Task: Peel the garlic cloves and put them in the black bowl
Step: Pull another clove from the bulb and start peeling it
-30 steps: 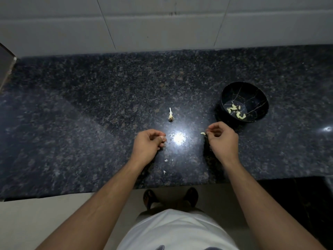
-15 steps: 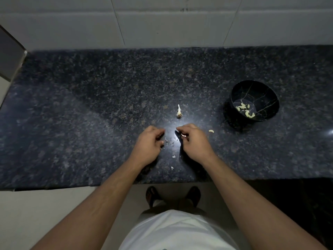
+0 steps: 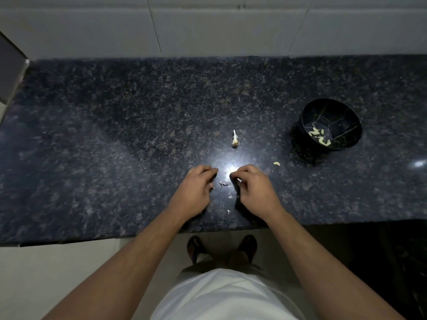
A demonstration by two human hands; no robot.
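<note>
Pale garlic clove [image 3: 239, 180] pinched in curled right hand [image 3: 254, 189], left hand [image 3: 195, 189] curled just beside it, grip unclear, skin flakes [image 3: 224, 184] between, peeled cloves [image 3: 320, 137] in black bowl [image 3: 346, 116] far right, one loose clove [image 3: 276, 163] near it, stem [image 3: 235, 140] beyond, dark granite counter [image 3: 115, 135].

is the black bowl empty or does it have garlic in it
Not empty: the black bowl holds several pale peeled cloves at its bottom.

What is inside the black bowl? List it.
The black bowl holds several peeled garlic cloves on its floor. Its near wall hides part of the floor.
</note>
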